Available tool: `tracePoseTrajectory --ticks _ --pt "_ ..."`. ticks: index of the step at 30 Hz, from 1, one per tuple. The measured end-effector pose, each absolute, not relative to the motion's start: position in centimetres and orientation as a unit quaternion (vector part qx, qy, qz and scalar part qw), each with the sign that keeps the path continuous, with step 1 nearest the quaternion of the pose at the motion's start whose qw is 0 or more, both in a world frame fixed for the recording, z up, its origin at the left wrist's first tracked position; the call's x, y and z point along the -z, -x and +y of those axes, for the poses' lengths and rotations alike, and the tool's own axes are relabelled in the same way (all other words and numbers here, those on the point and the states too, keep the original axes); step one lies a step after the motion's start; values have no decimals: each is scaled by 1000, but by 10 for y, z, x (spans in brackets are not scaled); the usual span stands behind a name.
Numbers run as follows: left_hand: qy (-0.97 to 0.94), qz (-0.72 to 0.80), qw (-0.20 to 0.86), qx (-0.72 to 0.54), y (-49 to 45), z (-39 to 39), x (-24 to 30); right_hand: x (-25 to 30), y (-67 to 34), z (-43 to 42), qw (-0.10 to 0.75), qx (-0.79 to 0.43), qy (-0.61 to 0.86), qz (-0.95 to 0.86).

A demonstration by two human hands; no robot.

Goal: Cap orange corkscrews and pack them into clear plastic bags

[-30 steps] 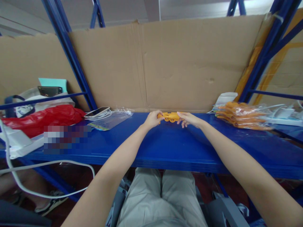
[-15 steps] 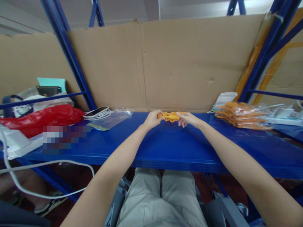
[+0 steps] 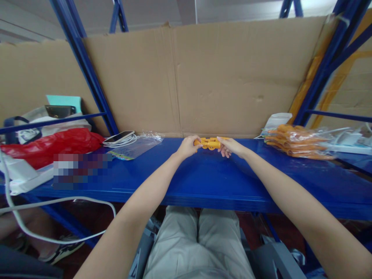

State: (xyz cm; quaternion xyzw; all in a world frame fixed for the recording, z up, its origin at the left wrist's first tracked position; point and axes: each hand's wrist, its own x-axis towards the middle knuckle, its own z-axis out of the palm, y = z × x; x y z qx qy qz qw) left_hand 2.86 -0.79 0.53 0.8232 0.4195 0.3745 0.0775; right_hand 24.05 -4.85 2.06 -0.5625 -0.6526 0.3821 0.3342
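Note:
Near the back of the blue shelf top (image 3: 209,178), both hands hold a small yellow-orange plastic piece (image 3: 211,143) with rounded loops along its lower side; its exact kind I cannot make out. My left hand (image 3: 188,146) pinches its left end between thumb and fingers. At the opposite end my right hand (image 3: 231,147) grips with the thumb along the top, the other fingers curled below. The fingers cover both ends of the piece.
Clear-wrapped orange plastic pieces (image 3: 296,143) lie at right beside a white power strip (image 3: 353,145). To the left are a flat clear bag (image 3: 136,149), a phone (image 3: 120,136) with white cable, and a red bag (image 3: 64,145). Cardboard (image 3: 221,77) stands behind; blue posts (image 3: 87,73) flank it.
Hardly anything differs. Both hands keep the yellow-orange piece in the same place, with only a very slight shift of the view. At lower left, another person's foot has moved a little.

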Motion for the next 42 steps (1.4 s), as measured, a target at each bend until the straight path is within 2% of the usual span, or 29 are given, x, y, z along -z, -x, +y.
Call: tracePoseTrajectory --ticks 14,20,32,36,39,42 --pt "-824 418 87 -374 -28 -5 -3 -22 -240 -50 312 -379 580 -650" --pt "-822 415 86 -380 -27 -6 -4 -19 -246 -45 356 -354 513 -696" --pt "-834 397 72 -377 -26 0 0 -14 -250 -36 377 -339 476 -718" --pt "-831 367 72 -412 -25 4 3 -11 -255 -24 474 -262 489 -684" --pt "-838 374 55 -394 -23 7 5 -7 -269 -12 547 -168 528 -627" --pt "-854 402 27 -328 -21 9 7 -4 -287 -5 552 -67 589 -586"
